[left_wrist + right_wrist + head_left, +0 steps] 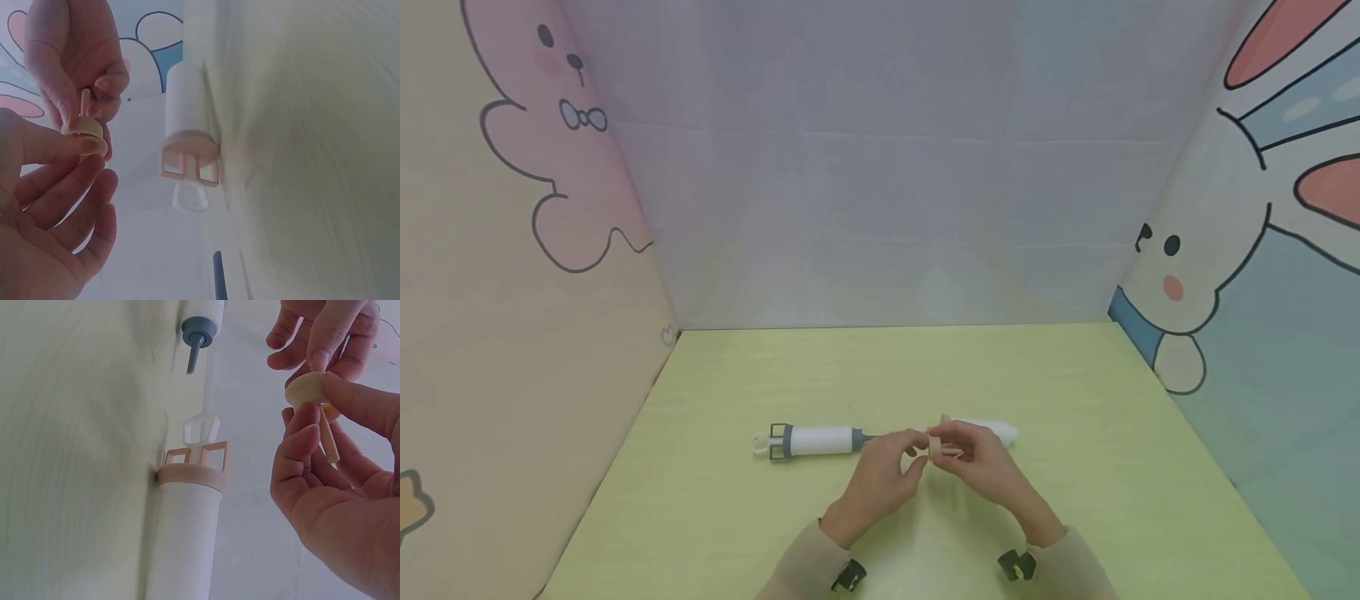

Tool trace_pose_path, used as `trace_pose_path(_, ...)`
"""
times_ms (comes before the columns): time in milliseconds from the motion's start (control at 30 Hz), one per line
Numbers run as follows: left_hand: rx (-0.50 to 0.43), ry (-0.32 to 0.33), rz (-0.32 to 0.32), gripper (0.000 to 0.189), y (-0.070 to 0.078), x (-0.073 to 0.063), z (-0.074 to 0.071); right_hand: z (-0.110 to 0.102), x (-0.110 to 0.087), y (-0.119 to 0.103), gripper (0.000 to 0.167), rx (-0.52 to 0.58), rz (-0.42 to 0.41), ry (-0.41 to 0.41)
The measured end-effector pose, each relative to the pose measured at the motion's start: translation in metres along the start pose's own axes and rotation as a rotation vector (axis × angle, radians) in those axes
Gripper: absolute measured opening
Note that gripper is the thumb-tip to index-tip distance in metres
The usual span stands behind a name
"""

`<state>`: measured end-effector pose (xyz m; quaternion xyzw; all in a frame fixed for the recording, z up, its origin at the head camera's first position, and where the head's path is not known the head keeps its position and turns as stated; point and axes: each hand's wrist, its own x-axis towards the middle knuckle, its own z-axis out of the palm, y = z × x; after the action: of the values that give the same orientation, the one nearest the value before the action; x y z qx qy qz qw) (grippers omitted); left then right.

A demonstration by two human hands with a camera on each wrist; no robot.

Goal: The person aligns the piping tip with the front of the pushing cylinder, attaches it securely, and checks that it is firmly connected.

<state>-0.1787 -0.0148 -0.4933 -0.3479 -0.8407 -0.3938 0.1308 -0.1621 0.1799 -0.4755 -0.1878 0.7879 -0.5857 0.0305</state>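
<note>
Between both hands is a small peach nozzle cap (935, 447) with a thin spout. In the left wrist view its round rim lies between the thumb and fingers of my left hand (50, 200). My right hand (350, 487) pinches the same cap (306, 389), and the spout (328, 434) points down past its curled fingers. Behind the right hand lies a white syringe-like tube (1000, 431) with a peach collar (194, 477) and a pale ring handle (201, 430). Left of the hands lies a similar white tube (822, 440) with grey fittings.
The grey-fitted tube's narrow grey nozzle (195, 353) points toward the other tube's handle. Both tubes lie on a yellow-green table (737, 533). A pale back wall (880, 167) and side panels with cartoon animals (1195, 275) surround the table.
</note>
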Motion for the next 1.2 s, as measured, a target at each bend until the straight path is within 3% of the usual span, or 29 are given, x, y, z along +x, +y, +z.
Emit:
trace_pose_path(600, -0.002, 0.062, 0.001, 0.013, -0.0029, 0.0001, 0.0053, 0.0017, -0.0008, -0.0005, 0.035, -0.002, -0.004, -0.021)
trace_pose_path(1000, -0.045, 0.08, 0.053, 0.017, -0.0045, 0.0008, 0.0073, -0.0016, -0.0023, -0.0028, 0.037, 0.046, -0.027, -0.061)
trace_pose_path(1200, -0.058, 0.048, 0.013, 0.014, -0.003, 0.0015, 0.0057, -0.0023, -0.0018, -0.0022, 0.037, 0.044, -0.028, -0.068)
